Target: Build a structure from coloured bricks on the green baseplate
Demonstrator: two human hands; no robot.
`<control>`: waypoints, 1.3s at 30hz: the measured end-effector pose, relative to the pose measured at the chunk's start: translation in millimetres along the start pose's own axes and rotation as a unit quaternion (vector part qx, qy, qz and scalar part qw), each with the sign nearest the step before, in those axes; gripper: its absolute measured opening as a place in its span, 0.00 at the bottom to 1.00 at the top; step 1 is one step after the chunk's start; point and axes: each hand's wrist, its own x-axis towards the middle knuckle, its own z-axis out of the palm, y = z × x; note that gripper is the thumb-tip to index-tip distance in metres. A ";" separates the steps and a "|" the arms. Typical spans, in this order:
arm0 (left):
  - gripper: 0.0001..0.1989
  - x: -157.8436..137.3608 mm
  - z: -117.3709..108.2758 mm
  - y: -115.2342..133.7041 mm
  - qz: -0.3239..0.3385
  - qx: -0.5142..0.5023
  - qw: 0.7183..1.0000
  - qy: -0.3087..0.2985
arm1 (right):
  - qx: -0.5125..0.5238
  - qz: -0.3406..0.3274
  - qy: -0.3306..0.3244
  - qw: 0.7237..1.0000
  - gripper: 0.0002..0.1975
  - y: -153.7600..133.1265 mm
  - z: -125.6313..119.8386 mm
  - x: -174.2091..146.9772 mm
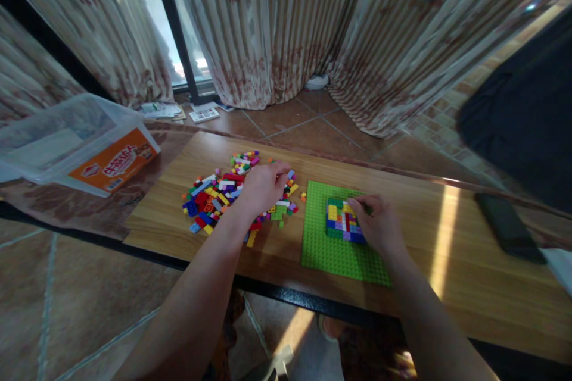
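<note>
Over the right part of a heap of mixed toy building bricks (pixel 218 190) is my left hand (pixel 264 186). Its fingers are curled together and point down at the bricks; what they hold, if anything, is hidden. A green studded baseplate (pixel 319 256) lies to the right of the heap. On it stands a low, multicoloured brick build (pixel 342 223) with yellow, blue, green, red, white and purple pieces. My right hand (pixel 378 220) is at the build's upper right side, thumb and fingers pinched at a small brick that they largely cover. The hand hides the build's right end.
All this is on a wooden bench (pixel 170 202). A clear plastic box (pixel 84 131) with an orange label stands at the left. A dark phone (pixel 509 226) lies at the right end, near a white sheet (pixel 558 265). Papers (pixel 203 113) lie on the floor by the curtains (pixel 299 30).
</note>
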 end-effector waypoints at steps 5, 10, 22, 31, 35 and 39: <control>0.13 -1.3 0.4 3.0 0.008 -0.013 1.000 -0.011 | -0.007 -0.024 -0.007 1.000 0.19 1.4 4.2 -1.1; 0.13 -1.8 3.4 2.8 0.003 -0.012 1.000 -0.014 | -0.026 -0.015 -0.001 1.000 0.19 5.1 10.5 -3.9; 0.14 -1.9 2.9 2.6 0.014 -0.013 1.000 -0.007 | 0.046 0.022 0.016 0.999 0.22 4.1 5.5 -3.0; 0.15 -0.1 -4.9 -2.4 -0.018 0.000 1.000 0.010 | 0.140 0.114 0.160 0.970 0.27 2.5 -19.9 1.6; 0.14 -0.4 -2.1 -3.6 -0.013 0.005 1.000 0.002 | 0.093 0.090 0.118 0.985 0.25 -10.2 -20.5 -1.4; 0.14 -0.7 0.1 -3.7 -0.004 0.007 1.000 0.002 | 0.064 0.077 0.061 0.993 0.22 -12.7 -14.6 -1.3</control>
